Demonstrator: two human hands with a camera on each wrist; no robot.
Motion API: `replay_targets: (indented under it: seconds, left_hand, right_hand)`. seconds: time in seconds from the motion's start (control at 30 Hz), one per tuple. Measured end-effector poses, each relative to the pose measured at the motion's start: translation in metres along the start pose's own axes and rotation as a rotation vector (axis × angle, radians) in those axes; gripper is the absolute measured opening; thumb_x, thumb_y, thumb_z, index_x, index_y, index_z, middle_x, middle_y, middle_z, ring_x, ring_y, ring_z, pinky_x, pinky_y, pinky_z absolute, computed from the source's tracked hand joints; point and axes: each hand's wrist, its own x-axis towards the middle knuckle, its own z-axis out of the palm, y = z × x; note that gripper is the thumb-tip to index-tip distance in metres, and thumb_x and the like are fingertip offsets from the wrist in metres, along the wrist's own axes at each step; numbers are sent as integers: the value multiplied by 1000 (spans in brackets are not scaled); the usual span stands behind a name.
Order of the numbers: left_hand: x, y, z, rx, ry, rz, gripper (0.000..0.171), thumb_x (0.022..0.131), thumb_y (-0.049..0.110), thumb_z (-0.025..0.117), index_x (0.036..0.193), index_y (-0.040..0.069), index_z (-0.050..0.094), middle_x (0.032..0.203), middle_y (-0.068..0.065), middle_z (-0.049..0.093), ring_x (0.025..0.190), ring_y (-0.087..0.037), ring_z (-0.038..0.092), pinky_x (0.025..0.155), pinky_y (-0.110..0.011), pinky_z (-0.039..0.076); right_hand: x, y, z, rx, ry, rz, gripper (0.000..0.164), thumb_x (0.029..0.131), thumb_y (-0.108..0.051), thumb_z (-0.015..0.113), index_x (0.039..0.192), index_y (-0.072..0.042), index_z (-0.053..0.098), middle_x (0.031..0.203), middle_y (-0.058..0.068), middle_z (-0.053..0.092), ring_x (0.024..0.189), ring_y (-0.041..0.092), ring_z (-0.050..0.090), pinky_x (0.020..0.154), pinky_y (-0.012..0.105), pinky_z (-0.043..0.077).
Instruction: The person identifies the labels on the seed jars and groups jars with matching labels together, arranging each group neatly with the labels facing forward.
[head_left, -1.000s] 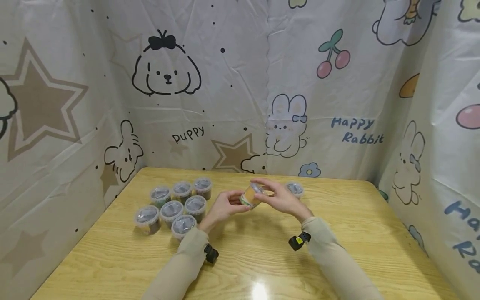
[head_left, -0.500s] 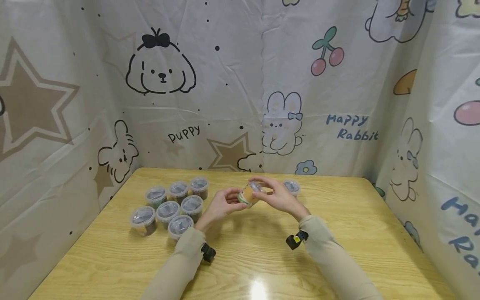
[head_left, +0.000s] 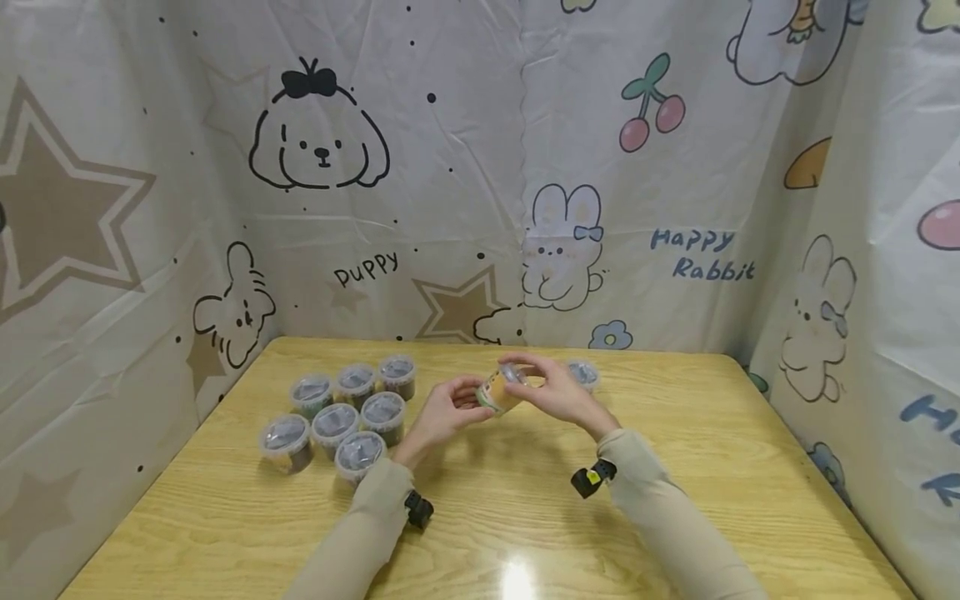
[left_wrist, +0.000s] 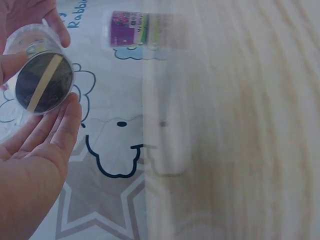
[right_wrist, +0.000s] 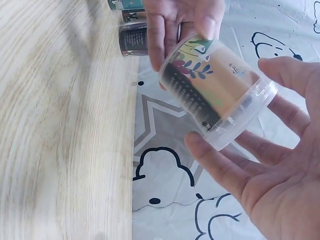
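Both hands hold one small clear plastic tub [head_left: 495, 393] in the air over the middle of the table, tilted on its side. My left hand [head_left: 444, 410] grips it near its base, thumb on the near side. At the lidded end, the fingers and thumb of my right hand [head_left: 558, 393] curl round the rim. In the right wrist view the tub [right_wrist: 200, 95] shows an orange label with printed leaves and a dark text panel. Its other end shows in the left wrist view as a dark disc [left_wrist: 36, 87] crossed by a tan strip.
Several similar lidded tubs [head_left: 286, 432] stand grouped on the left of the wooden table [head_left: 675, 467]. Another tub [head_left: 583, 377] stands behind the right hand, partly hidden; a purple-labelled tub [left_wrist: 126, 29] shows in the left wrist view. Printed cloth [head_left: 450, 167] surrounds the table.
The tub has turned slightly between the hands, bringing more of the label's pale patch into view. Both hands keep their hold in nearly the same place; the head view has shifted a little.
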Motion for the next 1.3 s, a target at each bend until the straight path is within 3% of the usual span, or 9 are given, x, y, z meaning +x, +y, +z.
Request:
replay_targets:
  seconds: [0.2,0.43,0.57,0.7,0.93,1.3]
  left_hand:
    - [2,5,-2,-39,-25,-16,52,88,8,73,134,-5,52,128,-25,61,118,-36,60,95,-34,56]
    - [2,4,-1,-63,-6,-15,49,85,-2,72,130,-8,54,125,-29,61,116,-41,60,94,-34,56]
    - [2,3,-1,-68,27,6,50,84,-3,73,130,-8,55,125,-28,62,115,-40,61,95,-33,56]
    - [2,1,-1,-50,28,20,49,84,0,74,129,-6,56,125,-26,62,115,-37,62,96,-33,55]
    - [2,4,-1,-33,4,36,49,85,3,74,131,-5,56,127,-25,62,115,-33,63,96,-33,55]
    - [-6,10,-3,44,12,83,52,84,6,76,131,-2,58,123,-22,65,111,-33,66,91,-33,58]
  right_hand:
    - [0,0,-1,25,27,-12,43,92,-37,69,133,-29,59,138,3,59,129,32,54,91,50,55]
    - [-2,-4,2,7,16,-36,45,94,-35,65,138,-28,55,145,4,52,134,40,47,102,61,45]
    - [0,-6,4,-30,24,-26,46,95,-41,64,138,-31,54,145,4,53,129,38,52,99,58,49]
    - [0,-5,5,-61,27,-16,45,94,-42,64,137,-33,55,143,2,54,125,33,57,94,52,53]
    - [-3,-2,2,-28,35,-33,46,94,-40,66,136,-27,57,143,3,55,130,36,52,99,58,48]
    - [-5,-5,5,9,30,-27,46,93,-42,66,137,-31,56,144,2,54,133,35,50,98,54,51]
